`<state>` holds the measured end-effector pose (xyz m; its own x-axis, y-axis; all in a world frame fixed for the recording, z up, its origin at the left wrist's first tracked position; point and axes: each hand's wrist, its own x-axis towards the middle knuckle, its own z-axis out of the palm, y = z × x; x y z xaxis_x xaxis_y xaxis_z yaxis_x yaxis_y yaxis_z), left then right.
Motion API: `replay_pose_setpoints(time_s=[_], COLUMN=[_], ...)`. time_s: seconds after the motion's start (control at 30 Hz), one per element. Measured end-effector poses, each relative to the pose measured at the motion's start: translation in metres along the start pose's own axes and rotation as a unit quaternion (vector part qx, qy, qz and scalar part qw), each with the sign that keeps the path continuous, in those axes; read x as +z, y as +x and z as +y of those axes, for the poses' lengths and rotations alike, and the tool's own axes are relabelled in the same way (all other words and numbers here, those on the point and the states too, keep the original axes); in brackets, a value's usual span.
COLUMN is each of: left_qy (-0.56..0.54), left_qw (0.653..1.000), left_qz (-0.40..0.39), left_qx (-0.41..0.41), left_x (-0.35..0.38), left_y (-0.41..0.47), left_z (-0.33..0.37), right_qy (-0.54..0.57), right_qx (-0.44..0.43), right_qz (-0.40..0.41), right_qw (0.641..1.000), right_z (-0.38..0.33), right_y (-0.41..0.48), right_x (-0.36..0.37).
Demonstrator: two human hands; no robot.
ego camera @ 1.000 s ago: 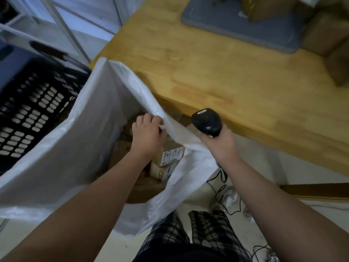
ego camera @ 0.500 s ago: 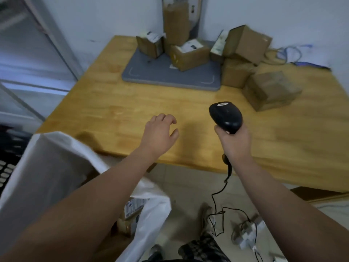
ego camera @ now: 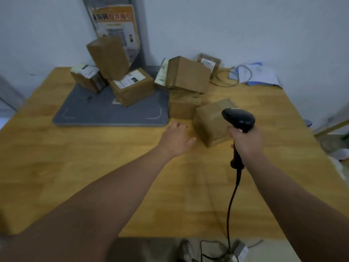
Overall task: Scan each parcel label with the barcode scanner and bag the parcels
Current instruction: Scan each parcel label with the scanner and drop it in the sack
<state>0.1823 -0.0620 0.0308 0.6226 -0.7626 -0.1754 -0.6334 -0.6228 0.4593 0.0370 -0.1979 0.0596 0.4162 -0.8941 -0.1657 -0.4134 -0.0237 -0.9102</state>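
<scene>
Several brown cardboard parcels stand at the back of the wooden table (ego camera: 75, 167). The nearest parcel (ego camera: 211, 123) lies just ahead of my hands, no label showing on it. My left hand (ego camera: 176, 138) reaches over the table with fingers loosely spread, empty, just left of that parcel. My right hand (ego camera: 245, 140) grips the handle of the black barcode scanner (ego camera: 238, 118), held upright over the parcel's right side. A labelled parcel (ego camera: 132, 86) and two others rest on a grey mat (ego camera: 105, 112). The bag is out of sight.
The scanner's black cable (ego camera: 231, 201) hangs down past the table's front edge to the floor. A coiled cable and papers (ego camera: 251, 76) lie at the back right. An orange-and-white poster (ego camera: 115, 21) leans against the wall behind the parcels.
My view has swung up from the white bag to the table. My left hand let go of the bag rim and reached forward toward the nearest parcel. The scanner moved forward with my right hand.
</scene>
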Motion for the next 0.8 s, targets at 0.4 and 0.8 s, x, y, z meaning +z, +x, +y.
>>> replay_pose_setpoints(time_s=[0.4,0.8], left_qy=[0.068,-0.272], left_qw=[0.989,0.937], left_qz=[-0.131,0.107], left_qx=[-0.004,-0.191], left_x=[0.040,0.044], left_y=[0.092,0.018], left_z=[0.030,-0.001], right_qy=[0.007,0.134], right_qx=[0.036,0.071], right_qz=[-0.103,-0.133], right_qw=[0.994,0.979], right_z=[0.015,0.055], right_y=[0.118,0.046], right_x=[-0.023,-0.009])
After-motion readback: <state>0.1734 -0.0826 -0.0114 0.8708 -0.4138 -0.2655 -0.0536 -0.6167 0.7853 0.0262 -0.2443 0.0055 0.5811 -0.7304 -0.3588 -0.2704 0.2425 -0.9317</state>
